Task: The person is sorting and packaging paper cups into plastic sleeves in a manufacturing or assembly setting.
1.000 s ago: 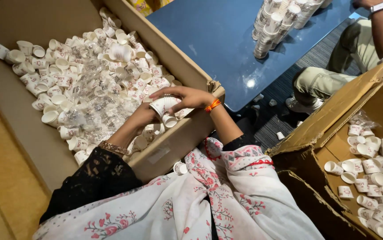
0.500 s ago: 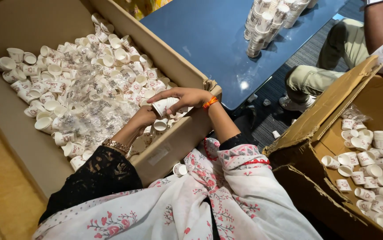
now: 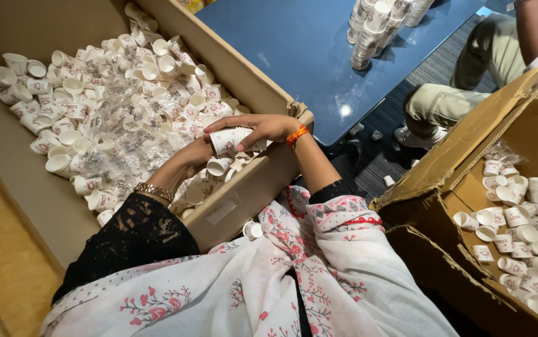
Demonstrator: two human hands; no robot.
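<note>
Right hand (image 3: 262, 128) pinches a short stack of paper cups (image 3: 234, 140) over the big cardboard box (image 3: 244, 187), while the left hand (image 3: 194, 156) cups it from below, fingers curled. For good nesting, I think each cup should stay straight and be pressed gently

A short nested stack of small white paper cups (image 3: 234, 140) with a red printed mark is held lying on its side, mouth turned toward the left, just above the near cardboard wall, over the loose, mostly tipped-over cups of the same kind (image 3: 94, 106) spread below.
</note>
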